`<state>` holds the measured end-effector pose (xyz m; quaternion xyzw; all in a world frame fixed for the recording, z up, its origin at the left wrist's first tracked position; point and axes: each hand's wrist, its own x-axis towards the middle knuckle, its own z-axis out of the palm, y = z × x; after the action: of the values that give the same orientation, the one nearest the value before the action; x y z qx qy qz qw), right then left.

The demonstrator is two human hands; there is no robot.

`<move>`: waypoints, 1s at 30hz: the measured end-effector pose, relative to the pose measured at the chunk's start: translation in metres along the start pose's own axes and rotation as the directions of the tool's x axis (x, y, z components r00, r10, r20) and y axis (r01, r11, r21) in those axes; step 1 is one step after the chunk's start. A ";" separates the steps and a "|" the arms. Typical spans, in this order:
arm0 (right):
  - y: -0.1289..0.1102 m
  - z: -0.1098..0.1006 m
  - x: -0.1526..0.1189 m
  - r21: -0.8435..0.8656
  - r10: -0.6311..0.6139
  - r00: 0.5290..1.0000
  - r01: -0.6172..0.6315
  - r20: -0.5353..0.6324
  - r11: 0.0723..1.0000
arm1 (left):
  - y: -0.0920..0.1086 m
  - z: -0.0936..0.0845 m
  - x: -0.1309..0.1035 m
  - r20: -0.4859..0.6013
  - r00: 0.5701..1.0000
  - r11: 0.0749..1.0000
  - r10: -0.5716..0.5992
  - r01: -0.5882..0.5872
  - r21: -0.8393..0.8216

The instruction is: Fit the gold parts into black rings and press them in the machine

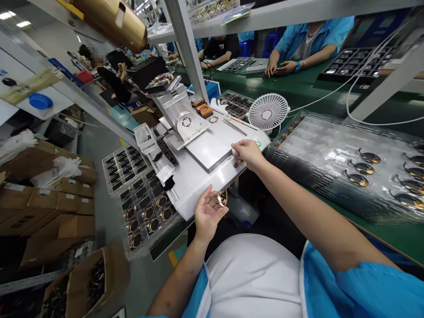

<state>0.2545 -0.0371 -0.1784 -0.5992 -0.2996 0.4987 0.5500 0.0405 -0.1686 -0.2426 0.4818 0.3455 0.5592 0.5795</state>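
Note:
My left hand [208, 214], palm up in front of the white machine's front edge, has its fingers curled round a small gold ring-shaped part [221, 200]. Over the right front of the white machine [195, 194], my right hand [248, 152] is closed in a pinch beside the flat metal plate [208, 150]; whatever is between its fingertips is too small to make out. Behind the plate stands a metal fixture [185, 121]. A green-lit button [259, 144] is just beyond my right hand.
Trays of round black-and-gold parts [149, 214] lie at the left. Stacked clear trays [318, 154] with similar parts stand at the right. A white fan [268, 111] is behind the machine, tweezers [235, 127] lie on it, and a gold cylinder [112, 22] hangs above. People sit across.

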 end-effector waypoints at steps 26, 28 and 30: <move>0.057 -0.016 -0.130 -0.258 -0.249 0.872 0.378 0.420 0.889 | 0.005 0.005 -0.001 0.156 0.922 0.744 0.355 -0.380 0.549; 0.056 -0.015 -0.131 -0.270 -0.277 0.864 0.411 0.421 0.871 | 0.004 0.004 -0.002 0.158 0.922 0.736 0.353 -0.378 0.562; 0.054 -0.014 -0.133 -0.276 -0.309 0.854 0.444 0.418 0.853 | 0.004 0.003 -0.003 0.161 0.922 0.731 0.352 -0.378 0.568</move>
<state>0.2142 -0.1742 -0.1960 -0.5170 -0.5947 0.4158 0.4540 0.0417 -0.1721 -0.2380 0.7071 0.3877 0.5169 0.2872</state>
